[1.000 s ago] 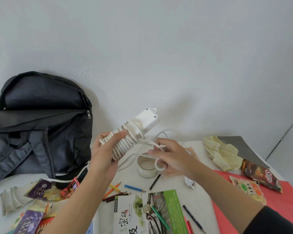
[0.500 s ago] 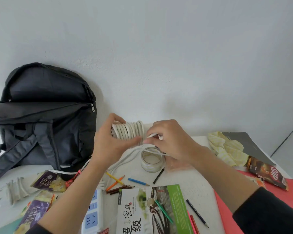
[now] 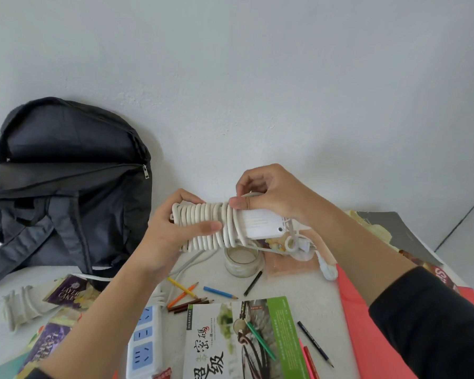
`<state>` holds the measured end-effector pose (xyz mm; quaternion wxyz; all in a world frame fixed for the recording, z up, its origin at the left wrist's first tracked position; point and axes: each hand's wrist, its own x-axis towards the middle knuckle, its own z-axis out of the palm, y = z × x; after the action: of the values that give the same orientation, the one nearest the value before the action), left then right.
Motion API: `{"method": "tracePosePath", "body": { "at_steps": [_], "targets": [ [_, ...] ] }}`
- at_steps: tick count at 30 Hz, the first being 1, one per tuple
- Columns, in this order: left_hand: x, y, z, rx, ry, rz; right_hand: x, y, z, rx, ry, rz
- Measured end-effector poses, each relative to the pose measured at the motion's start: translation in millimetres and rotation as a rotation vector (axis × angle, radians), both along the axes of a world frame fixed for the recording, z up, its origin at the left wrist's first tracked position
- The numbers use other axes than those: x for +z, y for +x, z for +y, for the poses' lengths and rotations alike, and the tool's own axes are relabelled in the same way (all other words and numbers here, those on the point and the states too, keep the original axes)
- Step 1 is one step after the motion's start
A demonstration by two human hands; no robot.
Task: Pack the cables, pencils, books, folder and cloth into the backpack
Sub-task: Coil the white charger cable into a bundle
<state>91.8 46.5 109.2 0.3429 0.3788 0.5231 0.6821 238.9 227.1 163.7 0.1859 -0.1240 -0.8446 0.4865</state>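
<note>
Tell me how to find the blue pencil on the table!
Start at the black backpack by the wall and look right to the small glass jar on the white table. Between that jar and the green-edged book lies the blue pencil. It is the only bright blue one, lying alone, right of the crossed orange pencil and yellow pencil.

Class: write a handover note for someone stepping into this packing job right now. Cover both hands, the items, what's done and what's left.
Left hand grips the wound cable; right hand pinches a turn near its white block.
Backpack stands open at left. Pencils, book, red folder and cloth lie on the table.
Done: cable nearly coiled.
Left: pack everything.
</note>
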Motion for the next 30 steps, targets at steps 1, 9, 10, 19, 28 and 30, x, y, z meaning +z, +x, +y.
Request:
{"method": "tracePosePath", "body": {
  "at_steps": [1,9,10,19,28,30],
  "targets": [
    [0,1,1,0.006,0.006,-0.009,1,0,1,-0.027,-0.011,0.004],
    [7,2,5,0.043,0.018,-0.009,7,0,-7,-0.077,0.093,0.021],
    [7,4,5,0.044,0.027,-0.028,8,-1,-9,-0.075,0.120,0.020],
    [18,12,2,-0.145,0.015,-0.257,18,17,10,0.168,-0.569,-0.080],
    [37,27,17,0.050,0.150,-0.652,-33,12,-14,-0.089,-0.289,-0.047],
    [38,17,18,0.145,0.225,-0.620,-50,22,-15,-0.139,0.048,-0.186]
  ]
}}
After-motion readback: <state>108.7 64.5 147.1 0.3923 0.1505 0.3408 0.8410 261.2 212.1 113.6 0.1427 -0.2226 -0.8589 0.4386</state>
